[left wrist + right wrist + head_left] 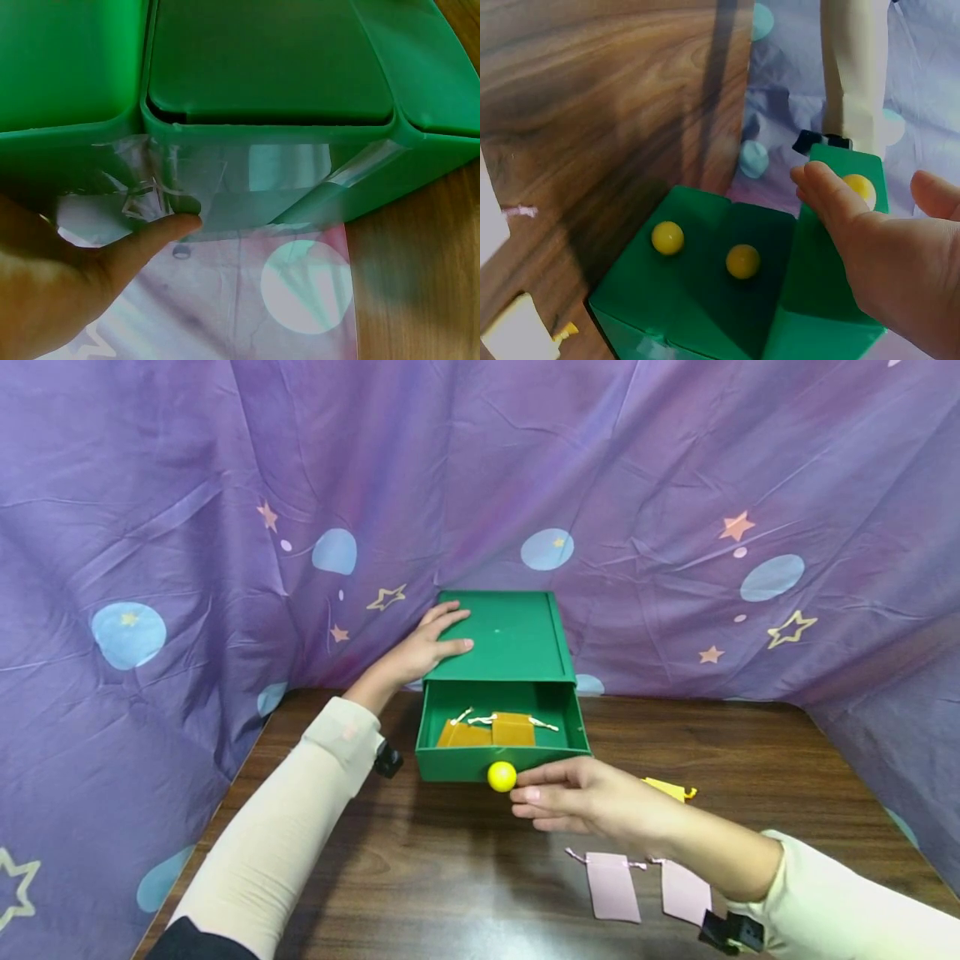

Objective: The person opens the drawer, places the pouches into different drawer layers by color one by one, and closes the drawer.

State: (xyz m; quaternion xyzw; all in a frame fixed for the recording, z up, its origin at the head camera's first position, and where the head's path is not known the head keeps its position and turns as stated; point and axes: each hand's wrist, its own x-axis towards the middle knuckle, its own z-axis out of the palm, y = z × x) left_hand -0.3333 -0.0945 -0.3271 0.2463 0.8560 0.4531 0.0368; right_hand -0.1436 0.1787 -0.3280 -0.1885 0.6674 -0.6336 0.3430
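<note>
A green drawer cabinet (498, 635) stands against the cloth backdrop, its top drawer (457, 765) pulled out. Inside the drawer lie two mustard drawstring pouches (513, 729) with white cords. My left hand (431, 647) rests on the cabinet's upper left edge, fingers spread over the top; its thumb lies along the taped surface in the left wrist view. Just right of the drawer's round yellow knob (502, 777) is my right hand (592, 797), fingers extended toward it. In the right wrist view the fingers and thumb stand apart on either side of this knob.
Two pink pouches (613, 885) and a yellow pouch (663, 788) lie on the wooden table (420, 877), near and under the right forearm. Below the pulled drawer are two pushed-in drawers with yellow knobs (667, 238). A purple star-patterned cloth (637, 460) hangs behind.
</note>
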